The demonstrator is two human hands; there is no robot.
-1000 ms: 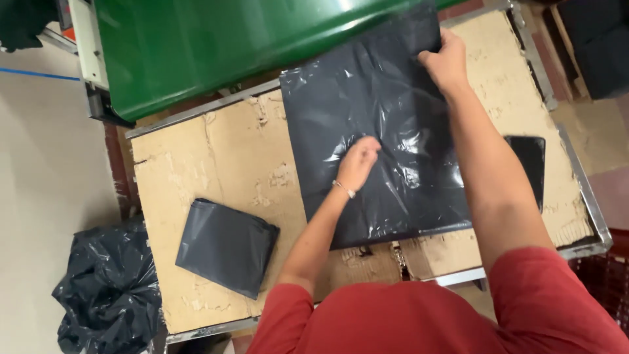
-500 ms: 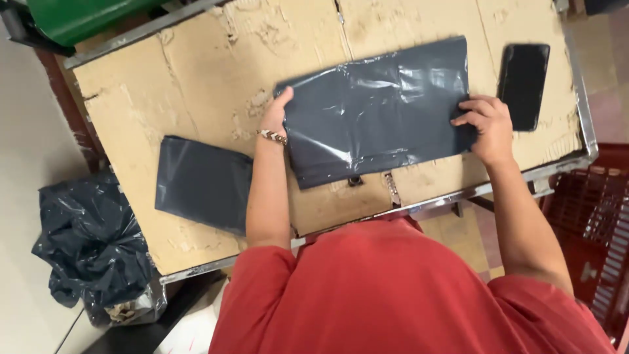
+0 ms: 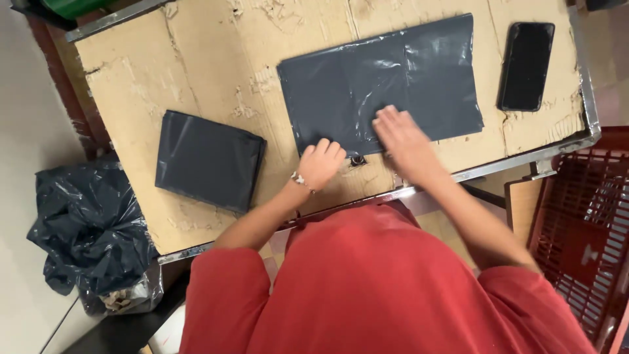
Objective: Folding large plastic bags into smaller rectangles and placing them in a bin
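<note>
A dark grey plastic bag (image 3: 380,82), folded into a wide rectangle, lies flat on the cardboard-covered table (image 3: 216,59). My left hand (image 3: 319,164) rests at the bag's near left corner with its fingers curled over the edge. My right hand (image 3: 403,137) lies flat on the bag's near edge, fingers spread and blurred by motion. To the left, a stack of folded dark bags (image 3: 208,160) sits on the table, apart from both hands.
A black phone (image 3: 526,65) lies at the table's right side. A red plastic crate (image 3: 583,229) stands to the right below the table edge. A stuffed black bin bag (image 3: 88,229) sits on the floor at the left.
The bag lies folded as before. My right hand has slid from its right edge to its near middle. My left hand has dropped from the left edge to the near left corner.
</note>
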